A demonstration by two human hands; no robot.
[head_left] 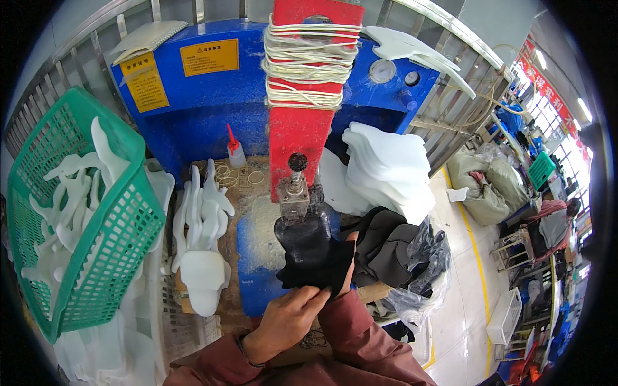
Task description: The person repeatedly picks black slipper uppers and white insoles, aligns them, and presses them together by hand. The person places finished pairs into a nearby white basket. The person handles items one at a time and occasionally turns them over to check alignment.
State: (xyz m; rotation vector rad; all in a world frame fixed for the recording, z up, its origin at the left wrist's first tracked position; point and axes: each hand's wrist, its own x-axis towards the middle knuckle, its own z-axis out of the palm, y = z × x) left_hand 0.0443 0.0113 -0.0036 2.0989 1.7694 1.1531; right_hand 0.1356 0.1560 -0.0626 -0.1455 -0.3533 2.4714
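Observation:
A black fabric piece (315, 273) is drawn over the dark form under the machine's metal clamp (295, 201), in front of me. My left hand (283, 325) pinches the fabric's near edge. On its right side my right hand (350, 267) grips the same piece; fabric hides most of that hand, and only a strip of it shows. A red machine arm (301, 128) wound with pale cord rises above the clamp. Beneath the form is a blue base (257, 283). Dark fabric pieces (385, 241) lie heaped just right of my right hand.
A green basket (119, 251) of white shaped pieces stands at the left. More white pieces (205, 276) lie beside the base, and a white stack (389, 164) sits behind right. A red-tipped bottle (236, 154) stands near the blue machine body (193, 132). Clear plastic (434, 257) edges the heap.

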